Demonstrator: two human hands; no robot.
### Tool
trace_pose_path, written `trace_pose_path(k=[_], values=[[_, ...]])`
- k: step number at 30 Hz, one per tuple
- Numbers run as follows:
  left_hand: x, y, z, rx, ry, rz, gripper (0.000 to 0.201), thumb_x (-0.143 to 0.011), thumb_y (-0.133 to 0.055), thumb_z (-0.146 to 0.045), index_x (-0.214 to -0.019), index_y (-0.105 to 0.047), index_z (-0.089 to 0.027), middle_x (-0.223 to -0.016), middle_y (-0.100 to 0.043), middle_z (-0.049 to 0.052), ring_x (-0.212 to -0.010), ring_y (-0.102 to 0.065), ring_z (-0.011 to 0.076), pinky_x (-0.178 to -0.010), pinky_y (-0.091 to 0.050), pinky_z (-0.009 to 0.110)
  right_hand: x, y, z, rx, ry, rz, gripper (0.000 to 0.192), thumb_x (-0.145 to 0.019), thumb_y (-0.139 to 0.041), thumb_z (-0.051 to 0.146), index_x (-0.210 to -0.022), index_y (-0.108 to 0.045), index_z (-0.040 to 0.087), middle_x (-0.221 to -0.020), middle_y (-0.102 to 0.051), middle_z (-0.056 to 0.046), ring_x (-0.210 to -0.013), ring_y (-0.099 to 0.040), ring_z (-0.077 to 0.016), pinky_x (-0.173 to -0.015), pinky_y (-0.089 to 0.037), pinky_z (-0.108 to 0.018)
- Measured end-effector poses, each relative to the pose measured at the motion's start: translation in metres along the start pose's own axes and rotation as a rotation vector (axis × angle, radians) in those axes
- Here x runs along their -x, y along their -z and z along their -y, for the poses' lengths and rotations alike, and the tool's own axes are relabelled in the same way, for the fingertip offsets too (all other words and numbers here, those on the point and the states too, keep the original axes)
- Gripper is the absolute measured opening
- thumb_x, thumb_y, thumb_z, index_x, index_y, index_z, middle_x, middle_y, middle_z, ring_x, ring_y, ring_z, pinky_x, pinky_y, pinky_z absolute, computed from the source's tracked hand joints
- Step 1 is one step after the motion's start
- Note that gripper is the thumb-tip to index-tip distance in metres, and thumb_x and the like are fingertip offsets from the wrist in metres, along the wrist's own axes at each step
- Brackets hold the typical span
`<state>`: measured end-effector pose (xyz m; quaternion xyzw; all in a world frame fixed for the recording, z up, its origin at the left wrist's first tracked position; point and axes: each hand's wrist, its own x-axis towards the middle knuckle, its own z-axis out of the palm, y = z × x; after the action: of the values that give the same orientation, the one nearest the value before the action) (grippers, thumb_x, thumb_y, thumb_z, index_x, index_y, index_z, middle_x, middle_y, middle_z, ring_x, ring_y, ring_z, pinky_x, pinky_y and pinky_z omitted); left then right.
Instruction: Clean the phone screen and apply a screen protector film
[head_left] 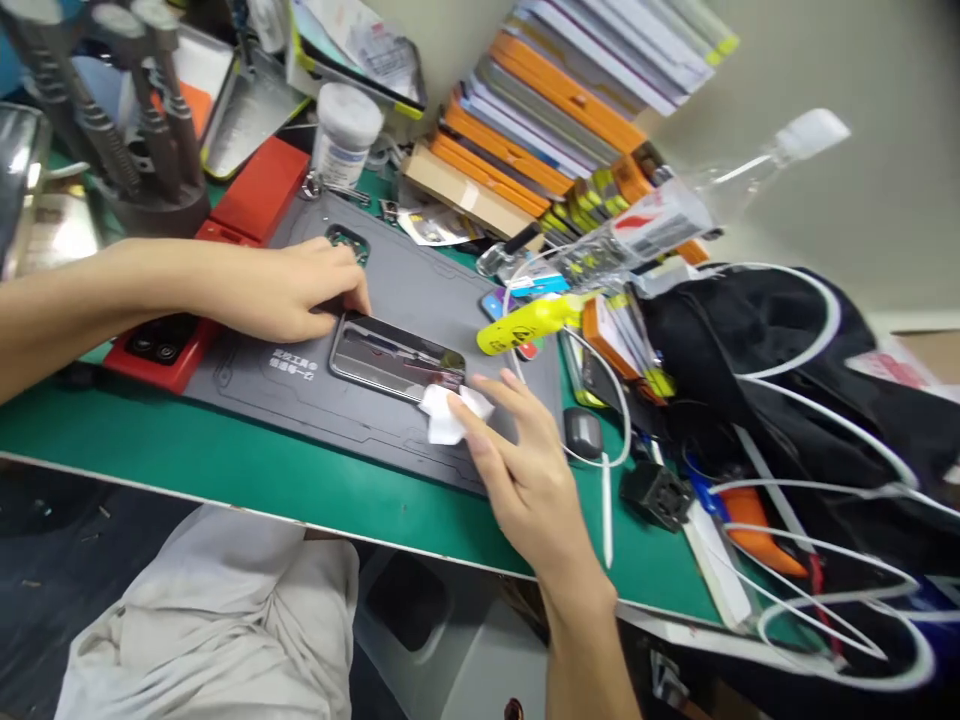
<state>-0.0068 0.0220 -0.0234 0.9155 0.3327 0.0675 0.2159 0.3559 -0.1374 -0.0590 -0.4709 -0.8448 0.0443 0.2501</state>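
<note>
A smartphone [397, 355] with a dark, glossy screen lies face up on a grey work mat [300, 400]. At its left end is my left hand [296, 290], thumb and bent forefinger closed about the near-left corner. My right hand [525, 460] pinches a crumpled white wipe [446, 415] between thumb and fingers. The wipe touches the phone's lower right end, and some of it is hidden by the fingers.
A red device [255, 195] and a screwdriver holder [161, 215] stand left. Behind are a white tub [345, 135] and stacked boxes [525, 120]. On the right lie a yellow bottle [525, 325], an earbud case [583, 433], white cables [825, 400] and a black bag [712, 330].
</note>
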Motion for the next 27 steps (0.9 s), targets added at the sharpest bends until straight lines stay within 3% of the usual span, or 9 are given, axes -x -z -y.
trace_pose_path(k=[3,7,10,13,19,22,27], values=[[0.000,-0.001,-0.002,-0.005,-0.009,0.002,0.047,-0.099,-0.051,-0.044,-0.135,-0.074,-0.025,-0.140,-0.073,0.011,-0.137,-0.064,0.0356,-0.125,-0.053,0.050,-0.002,-0.002,0.003,-0.011,0.009,0.001,0.045,-0.125,-0.058,0.025,-0.166,-0.074,0.035,-0.172,-0.066,-0.010,-0.175,-0.050,-0.0357,-0.140,-0.049,-0.066],[0.001,0.000,-0.001,-0.017,-0.009,-0.003,0.048,-0.100,-0.051,-0.049,-0.135,-0.073,-0.025,-0.140,-0.072,0.010,-0.137,-0.065,0.0351,-0.124,-0.054,0.051,-0.032,-0.023,0.034,-0.024,0.108,-0.024,0.042,-0.126,-0.056,0.026,-0.162,-0.076,0.026,-0.170,-0.069,-0.014,-0.173,-0.052,-0.0351,-0.141,-0.049,-0.065],[0.001,0.003,0.000,-0.023,-0.011,-0.006,0.050,-0.103,-0.048,-0.055,-0.134,-0.073,-0.024,-0.140,-0.072,0.011,-0.137,-0.065,0.0359,-0.123,-0.054,0.053,-0.045,-0.029,0.043,0.008,0.138,-0.027,0.041,-0.126,-0.054,0.025,-0.159,-0.078,0.021,-0.169,-0.070,-0.016,-0.172,-0.054,-0.0346,-0.143,-0.048,-0.065],[0.000,0.003,-0.002,-0.020,0.000,-0.012,0.053,-0.106,-0.046,-0.060,-0.132,-0.074,-0.023,-0.137,-0.072,0.012,-0.137,-0.064,0.0366,-0.123,-0.053,0.054,-0.029,-0.021,0.031,0.003,0.090,-0.019,0.041,-0.126,-0.054,0.025,-0.159,-0.078,0.025,-0.171,-0.068,-0.014,-0.174,-0.053,-0.0346,-0.143,-0.048,-0.065],[-0.003,0.001,-0.003,0.003,0.017,-0.018,0.053,-0.107,-0.044,-0.063,-0.128,-0.074,-0.024,-0.134,-0.072,0.010,-0.137,-0.064,0.0357,-0.124,-0.052,0.053,0.010,-0.001,0.008,-0.058,-0.096,-0.001,0.049,-0.127,-0.054,0.029,-0.171,-0.068,0.045,-0.179,-0.062,-0.004,-0.177,-0.048,-0.0331,-0.139,-0.052,-0.062],[-0.002,0.001,-0.002,-0.001,0.021,-0.017,0.056,-0.105,-0.045,-0.067,-0.128,-0.074,-0.025,-0.134,-0.072,0.011,-0.136,-0.064,0.0360,-0.122,-0.053,0.052,0.003,-0.003,0.003,-0.060,-0.132,0.001,0.046,-0.128,-0.052,0.034,-0.169,-0.070,0.045,-0.183,-0.058,-0.003,-0.178,-0.047,-0.0324,-0.142,-0.049,-0.063],[-0.001,0.003,-0.003,-0.004,0.020,-0.003,0.055,-0.104,-0.047,-0.065,-0.130,-0.073,-0.025,-0.135,-0.071,0.012,-0.136,-0.063,0.0362,-0.123,-0.051,0.051,-0.025,-0.009,-0.006,-0.052,-0.164,-0.004,0.045,-0.129,-0.049,0.042,-0.165,-0.076,0.033,-0.181,-0.061,-0.007,-0.175,-0.052,-0.0321,-0.143,-0.049,-0.062]])
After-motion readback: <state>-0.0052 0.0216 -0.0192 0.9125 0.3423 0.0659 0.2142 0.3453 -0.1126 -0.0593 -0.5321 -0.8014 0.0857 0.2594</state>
